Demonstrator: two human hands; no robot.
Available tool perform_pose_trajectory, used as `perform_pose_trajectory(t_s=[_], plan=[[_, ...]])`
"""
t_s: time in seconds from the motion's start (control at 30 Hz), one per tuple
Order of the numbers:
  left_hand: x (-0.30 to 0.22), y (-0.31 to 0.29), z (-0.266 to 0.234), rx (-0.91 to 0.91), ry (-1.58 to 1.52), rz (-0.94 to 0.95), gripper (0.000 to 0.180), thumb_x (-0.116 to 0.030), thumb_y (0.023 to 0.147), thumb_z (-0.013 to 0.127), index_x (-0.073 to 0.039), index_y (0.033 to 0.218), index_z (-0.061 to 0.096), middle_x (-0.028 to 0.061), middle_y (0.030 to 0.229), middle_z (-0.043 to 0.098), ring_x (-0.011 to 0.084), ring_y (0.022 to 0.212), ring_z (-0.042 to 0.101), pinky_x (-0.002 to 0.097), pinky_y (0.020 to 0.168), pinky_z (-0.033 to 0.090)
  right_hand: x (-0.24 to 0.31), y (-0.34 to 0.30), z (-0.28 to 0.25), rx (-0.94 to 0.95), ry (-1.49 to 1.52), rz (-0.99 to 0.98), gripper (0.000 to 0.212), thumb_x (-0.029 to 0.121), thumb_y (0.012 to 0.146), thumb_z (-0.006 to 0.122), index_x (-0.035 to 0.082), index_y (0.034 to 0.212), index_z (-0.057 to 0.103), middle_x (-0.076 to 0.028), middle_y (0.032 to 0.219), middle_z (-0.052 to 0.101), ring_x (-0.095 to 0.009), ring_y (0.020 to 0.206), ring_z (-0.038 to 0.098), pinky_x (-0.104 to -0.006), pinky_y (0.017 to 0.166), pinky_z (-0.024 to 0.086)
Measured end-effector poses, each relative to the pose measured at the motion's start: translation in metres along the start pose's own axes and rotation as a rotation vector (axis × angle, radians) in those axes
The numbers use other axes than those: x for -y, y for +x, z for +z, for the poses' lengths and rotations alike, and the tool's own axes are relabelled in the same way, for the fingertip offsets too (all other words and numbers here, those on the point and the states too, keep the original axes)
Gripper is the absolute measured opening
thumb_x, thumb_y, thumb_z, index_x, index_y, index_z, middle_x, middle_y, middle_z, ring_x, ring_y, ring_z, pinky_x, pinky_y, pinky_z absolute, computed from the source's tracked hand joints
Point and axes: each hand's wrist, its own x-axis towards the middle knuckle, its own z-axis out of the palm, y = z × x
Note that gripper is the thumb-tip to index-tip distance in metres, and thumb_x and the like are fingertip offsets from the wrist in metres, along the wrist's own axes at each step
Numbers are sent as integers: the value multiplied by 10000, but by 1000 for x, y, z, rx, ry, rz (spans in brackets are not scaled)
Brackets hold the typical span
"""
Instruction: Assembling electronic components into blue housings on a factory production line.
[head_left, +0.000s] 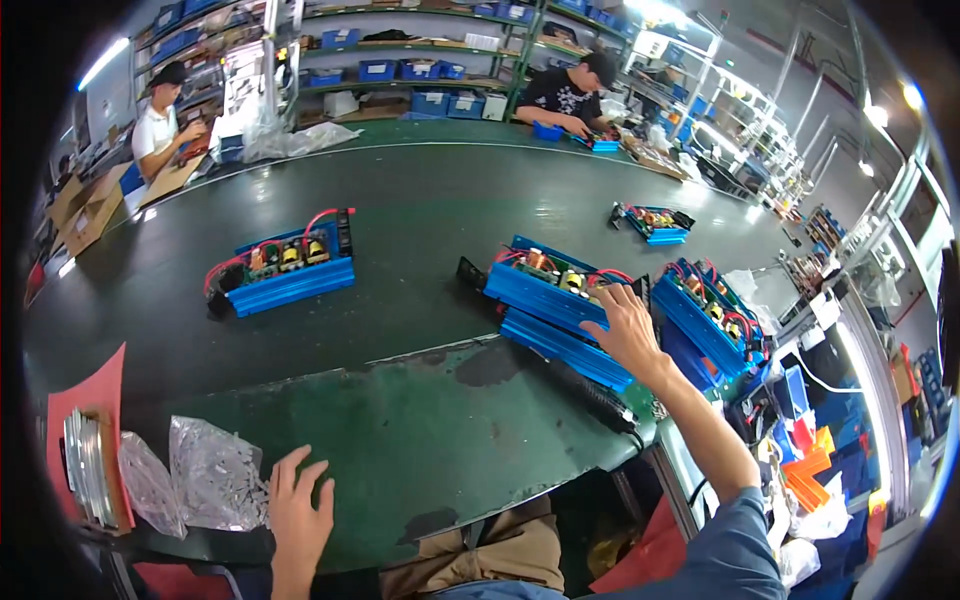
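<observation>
far left: red sheet [95,395] at the bench corner, carrying a stack of flat metal discs [82,470]. beside it, two clear plastic bags [205,475] of small parts, lying on the dark green work surface [440,440]. left hand [298,515] flat on that surface, palm down, fingers spread wide, holding nothing, fingertips just beside the nearer bag. beyond the bench edge, a long dark green conveyor belt [400,200] curving across the room, worn in patches near the front. on the belt at left centre, a blue finned electronics unit [285,268] with red wires and wound coils, well apart from both hands. centre right: a second blue finned unit [555,300], open top showing coils and red leads, at the seam of belt and bench. right hand [625,325] resting on its right end, fingers spread open over the top edge, not closed around anything. just right of it, a third blue unit [715,315], tilted. further back on the belt, a smaller blue unit [655,222]. rear of room: metal shelving [420,60] with blue bins; one person [160,120] seated at far left by cardboard boxes, another person [570,95] bent over the belt's far side. far right: lit racks and cluttered stations.
</observation>
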Motion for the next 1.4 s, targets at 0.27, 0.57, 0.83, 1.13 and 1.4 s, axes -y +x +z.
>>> perform_pose_trajectory(t_s=[0.27, 0.57, 0.83, 1.13, 1.4], plan=[[29, -50, 20, -159, -32, -11, 288, -67, 899, 686, -55, 1186, 667, 112, 1232, 643, 347, 1191, 574, 479, 1040, 441, -7, 40, 22, 373, 31, 85, 511, 237, 722, 879, 50, 1121, 621, -137, 1120, 669, -334, 1049, 652, -459, 872, 518], [30, -56, 24, -342, -4, -117, 360, -68, 874, 706, -73, 1225, 627, 129, 1322, 575, 377, 1251, 528, 528, 1097, 385, 13, 57, -15, 346, -98, -18, 465, 328, 649, 906, 79, 941, 643, -85, 878, 706, -309, 838, 686, -444, 706, 496], [28, -59, 18, -379, 2, -65, 345, -38, 895, 694, -32, 1232, 622, 150, 1268, 605, 364, 1227, 559, 494, 1077, 423, 104, 34, -97, 200, 117, -222, 322, 196, 723, 843, 73, 911, 612, -87, 850, 661, -327, 767, 664, -444, 614, 502], [2, -8, 31, -229, -1727, -633, 709, -557, 1060, 370, 38, 1412, 527, 154, 1375, 605, 274, 1276, 567, 433, 1121, 403, 171, -19, -105, 134, 392, -606, 290, 34, 636, 833, 94, 870, 672, -53, 742, 580, -253, 690, 605, -374, 558, 495], [-24, -102, 20, -21, -1473, -864, 530, -273, 895, 695, 48, 1300, 583, 120, 1240, 652, 233, 1143, 634, 387, 1002, 505, 159, -19, -43, 197, 423, -868, 225, 97, 692, 781, 119, 870, 645, -14, 770, 534, -205, 745, 590, -336, 564, 494]])
